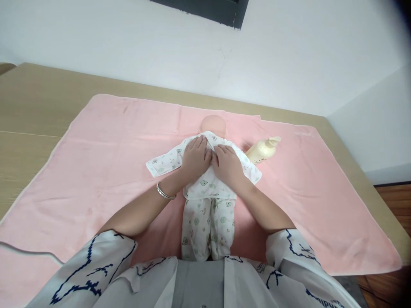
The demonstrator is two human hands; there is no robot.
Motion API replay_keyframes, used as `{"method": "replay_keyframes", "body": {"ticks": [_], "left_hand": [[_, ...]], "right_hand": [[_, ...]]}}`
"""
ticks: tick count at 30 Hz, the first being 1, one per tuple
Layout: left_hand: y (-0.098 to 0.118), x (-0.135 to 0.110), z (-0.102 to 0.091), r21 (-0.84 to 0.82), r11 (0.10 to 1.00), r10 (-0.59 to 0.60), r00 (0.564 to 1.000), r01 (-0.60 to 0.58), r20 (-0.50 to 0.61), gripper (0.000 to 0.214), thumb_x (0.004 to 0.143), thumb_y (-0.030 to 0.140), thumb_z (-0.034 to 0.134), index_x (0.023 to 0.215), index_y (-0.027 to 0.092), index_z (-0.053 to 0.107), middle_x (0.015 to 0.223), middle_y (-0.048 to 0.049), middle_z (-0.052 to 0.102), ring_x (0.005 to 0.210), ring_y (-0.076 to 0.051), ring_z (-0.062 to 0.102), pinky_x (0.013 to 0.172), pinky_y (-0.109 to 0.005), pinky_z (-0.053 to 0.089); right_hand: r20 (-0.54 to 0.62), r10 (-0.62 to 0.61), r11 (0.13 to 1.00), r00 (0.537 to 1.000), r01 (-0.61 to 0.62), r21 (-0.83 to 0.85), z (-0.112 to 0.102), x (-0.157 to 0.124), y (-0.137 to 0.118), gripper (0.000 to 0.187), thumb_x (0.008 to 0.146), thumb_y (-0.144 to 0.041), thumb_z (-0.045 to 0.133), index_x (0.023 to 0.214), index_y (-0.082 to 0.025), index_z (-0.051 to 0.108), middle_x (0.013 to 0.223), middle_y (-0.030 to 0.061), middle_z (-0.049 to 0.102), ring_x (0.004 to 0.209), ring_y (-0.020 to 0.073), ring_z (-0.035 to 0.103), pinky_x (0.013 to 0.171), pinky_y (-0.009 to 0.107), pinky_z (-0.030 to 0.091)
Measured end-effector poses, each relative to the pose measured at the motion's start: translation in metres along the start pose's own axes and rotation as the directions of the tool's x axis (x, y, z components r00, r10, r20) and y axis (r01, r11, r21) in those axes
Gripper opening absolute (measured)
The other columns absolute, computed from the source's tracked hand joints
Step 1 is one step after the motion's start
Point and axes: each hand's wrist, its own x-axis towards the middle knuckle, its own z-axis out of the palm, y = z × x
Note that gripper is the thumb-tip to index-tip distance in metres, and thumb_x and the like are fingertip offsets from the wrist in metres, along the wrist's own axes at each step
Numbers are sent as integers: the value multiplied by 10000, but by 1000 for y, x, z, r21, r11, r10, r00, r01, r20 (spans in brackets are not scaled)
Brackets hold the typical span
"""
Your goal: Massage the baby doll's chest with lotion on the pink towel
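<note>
Resting left hand (195, 157) and right hand (228, 166) on the upper front of the printed shirt (210, 187), with fingers (199, 142) bent near its neckline; cannot tell whether pinching cloth in either grip or just pressing. Find it spread over a doll (208, 125) on the pink blanket (317, 192) atop the bench (41, 92), with head (214, 123) at twelve o'clock from the hands, printed trousers (196, 226) at six, and cream pump bottle (261, 150) at three.

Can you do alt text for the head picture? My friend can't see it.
A person's left hand and right hand touch a patterned white top on a doll lying on a pink mat, with a pale yellow pump bottle nearby.
</note>
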Motion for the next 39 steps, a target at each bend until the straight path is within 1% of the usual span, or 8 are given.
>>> {"method": "replay_keyframes", "body": {"ticks": [5, 9, 18, 23, 27, 30, 34, 39], "left_hand": [[3, -5, 5, -35, 999, -35, 998, 34, -43, 537, 961, 317, 368, 1407, 45, 492, 1485, -188, 510, 1402, -309, 438, 1198, -502, 328], [2, -6, 5, -31, 999, -35, 998, 33, -44, 539, 959, 309, 371, 1406, 35, 497, 1483, -182, 514, 1403, -303, 436, 1215, -478, 309], [21, -14, -2, 63, 993, -106, 994, 104, 29, 537, 1001, 308, 338, 1462, 55, 445, 1520, -178, 467, 1444, -333, 381, 1205, -497, 323], [28, -20, -7, 120, 991, -62, 997, 57, 38, 517, 1009, 281, 304, 1465, 86, 451, 1539, -160, 450, 1452, -334, 375, 1182, -499, 355], [15, -8, -12, 73, 995, -81, 993, 75, 86, 524, 978, 302, 370, 1440, 81, 480, 1523, -142, 479, 1443, -306, 394, 1207, -458, 335], [8, -1, -12, 49, 993, -111, 991, 108, 78, 543, 956, 307, 397, 1439, 71, 477, 1525, -140, 479, 1447, -307, 388, 1224, -462, 311], [17, -12, -7, 85, 992, -97, 994, 94, 39, 558, 976, 288, 347, 1457, 17, 432, 1533, -204, 445, 1463, -348, 360, 1210, -522, 310], [31, -27, -7, 104, 994, -43, 999, 40, 29, 532, 984, 272, 333, 1457, 53, 438, 1548, -201, 427, 1471, -357, 352, 1185, -537, 340]], "right_hand": [[-44, 88, 996, 995, -87, 10, 8, 13, 16, 284, 966, -217, 417, 1149, -132, 618, 1146, 136, 681, 1101, 317, 542, 991, 443, 467], [-62, 77, 997, 995, -75, 30, 17, 9, 18, 377, 982, -239, 365, 1257, -94, 579, 1316, 165, 617, 1254, 321, 489, 1096, 468, 411], [128, 62, 992, 990, -75, 98, 16, 14, 28, 581, 980, -278, 331, 1491, -5, 372, 1590, 230, 334, 1517, 340, 234, 1230, 559, 232], [131, 71, 997, 989, -75, 32, 7, 11, 20, 549, 989, -249, 328, 1459, 16, 429, 1544, 241, 410, 1486, 344, 320, 1227, 530, 272], [130, 43, 997, 991, -34, -73, 1, -8, -1, 516, 1000, -214, 304, 1403, 45, 498, 1436, 257, 537, 1418, 336, 442, 1207, 474, 340], [127, 35, 994, 991, -21, -110, -2, -17, -10, 498, 989, -209, 351, 1399, 23, 512, 1426, 253, 550, 1403, 342, 463, 1182, 472, 384], [137, 54, 998, 989, -50, -37, -3, -8, 0, 473, 990, -219, 353, 1374, -26, 549, 1438, 230, 548, 1407, 330, 459, 1171, 482, 401], [119, 16, 998, 993, -24, 64, 7, 11, 23, 508, 983, -242, 345, 1416, -12, 477, 1527, 233, 438, 1480, 323, 335, 1223, 543, 294]]}}
